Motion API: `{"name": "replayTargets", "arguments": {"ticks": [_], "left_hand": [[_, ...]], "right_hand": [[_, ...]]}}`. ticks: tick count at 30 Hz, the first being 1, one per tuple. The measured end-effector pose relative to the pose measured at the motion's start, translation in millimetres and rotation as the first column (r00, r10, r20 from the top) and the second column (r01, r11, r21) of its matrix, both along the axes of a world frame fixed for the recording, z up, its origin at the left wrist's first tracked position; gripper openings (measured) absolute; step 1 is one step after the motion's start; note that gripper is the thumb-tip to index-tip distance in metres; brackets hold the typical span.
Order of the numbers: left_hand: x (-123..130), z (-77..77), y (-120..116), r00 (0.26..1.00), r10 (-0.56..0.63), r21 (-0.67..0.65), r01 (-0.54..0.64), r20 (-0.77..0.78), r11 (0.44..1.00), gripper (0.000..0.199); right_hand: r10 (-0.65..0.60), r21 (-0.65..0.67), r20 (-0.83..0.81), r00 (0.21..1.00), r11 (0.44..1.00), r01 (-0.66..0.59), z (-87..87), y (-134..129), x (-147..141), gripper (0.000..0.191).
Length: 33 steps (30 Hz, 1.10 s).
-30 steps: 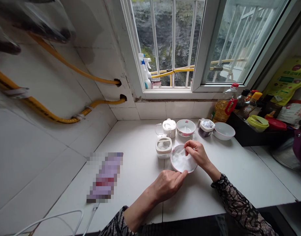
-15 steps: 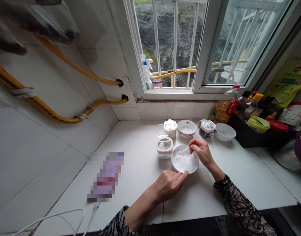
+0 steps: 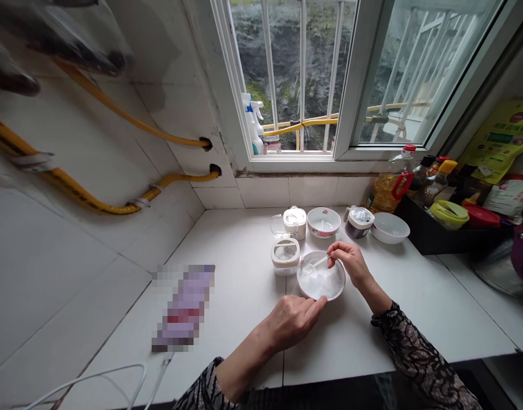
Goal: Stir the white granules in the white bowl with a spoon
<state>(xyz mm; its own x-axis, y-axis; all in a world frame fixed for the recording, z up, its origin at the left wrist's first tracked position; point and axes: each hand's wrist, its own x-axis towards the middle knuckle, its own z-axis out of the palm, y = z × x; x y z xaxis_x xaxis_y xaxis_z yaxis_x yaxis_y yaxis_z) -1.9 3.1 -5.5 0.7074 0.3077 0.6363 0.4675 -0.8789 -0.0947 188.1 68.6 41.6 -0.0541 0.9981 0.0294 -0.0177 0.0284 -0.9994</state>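
Observation:
A bowl [image 3: 342,291] with a pinkish rim stands on the counter, holding white powder or grains [image 3: 323,283]. My left hand [image 3: 292,320] grips its near rim, with the index finger stretched along the edge. Between the thumb and fingers of my right hand [image 3: 349,262] is a small white spoon [image 3: 318,262], its head at the far left inside the bowl. Just left of the bowl sits a clear, cream-rimmed container [image 3: 286,257] with something white in it. Behind that is another white container [image 3: 294,221] with a clear lid or handle beside it.
Along the back stand a flower-patterned bowl [image 3: 323,222] with a spoon, a dark-filled jar [image 3: 359,222] and a plain white bowl [image 3: 390,229]. An oil bottle [image 3: 387,188] and a black rack [image 3: 432,233] of seasonings are at right. A blurred purple object [image 3: 187,307] and a cable [image 3: 103,371] lie left.
My right hand has shifted the spoon slightly left within the bowl, its head now nearer the bowl's left wall. My left hand keeps its place on the rim.

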Motion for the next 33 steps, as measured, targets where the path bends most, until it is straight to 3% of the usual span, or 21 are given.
{"name": "replayTargets", "arguments": {"ticks": [8,13,16,19,21,23,25,27,29,33], "left_hand": [[0,-0.2,1,1.0,-0.007,0.016,0.007,0.012,1.0,0.025],[1,0.3,1,1.0,-0.006,0.0,0.006,0.002,1.0,0.025],[1,0.5,1,1.0,-0.008,0.004,0.008,0.014,1.0,0.025],[2,-0.8,2,1.0,-0.009,-0.007,0.009,0.022,1.0,0.024],[2,-2.2,2,0.999,-0.012,-0.002,0.012,0.032,1.0,0.023],[2,-3.3,3,0.999,-0.023,0.014,0.023,0.047,1.0,0.022],[2,-3.6,3,0.999,-0.029,0.015,0.028,0.045,0.999,0.022],[2,-3.3,3,0.999,-0.026,0.008,0.026,0.03,1.0,0.022],[2,-2.6,3,1.0,-0.019,0.003,0.019,0.015,1.0,0.022],[3,-1.1,2,1.0,-0.001,0.006,0.0,0.017,1.0,0.024]], "right_hand": [[-0.045,-0.023,-0.048,0.998,0.999,0.044,0.9,4,10,0.01],[-0.054,-0.012,-0.111,0.992,0.999,0.053,6.2,7,1,0.01],[-0.055,0.07,-0.116,0.992,0.995,0.064,13.7,8,-14,0.009],[-0.073,0.258,-0.012,0.997,0.963,0.074,18.4,5,-30,0.009],[-0.123,0.469,0.17,0.978,0.883,0.029,17.4,2,-39,0.008],[-0.194,0.681,0.41,0.891,0.715,-0.158,14.2,0,-45,0.012],[-0.274,0.758,0.583,0.765,0.521,-0.392,11.9,-2,-48,0.018],[-0.317,0.772,0.619,0.718,0.415,-0.482,13.5,-3,-46,0.022],[-0.328,0.817,0.542,0.774,0.42,-0.395,19.5,-4,-40,0.02],[-0.331,0.799,0.385,0.862,0.587,-0.132,32.4,-7,-14,0.014]]}}
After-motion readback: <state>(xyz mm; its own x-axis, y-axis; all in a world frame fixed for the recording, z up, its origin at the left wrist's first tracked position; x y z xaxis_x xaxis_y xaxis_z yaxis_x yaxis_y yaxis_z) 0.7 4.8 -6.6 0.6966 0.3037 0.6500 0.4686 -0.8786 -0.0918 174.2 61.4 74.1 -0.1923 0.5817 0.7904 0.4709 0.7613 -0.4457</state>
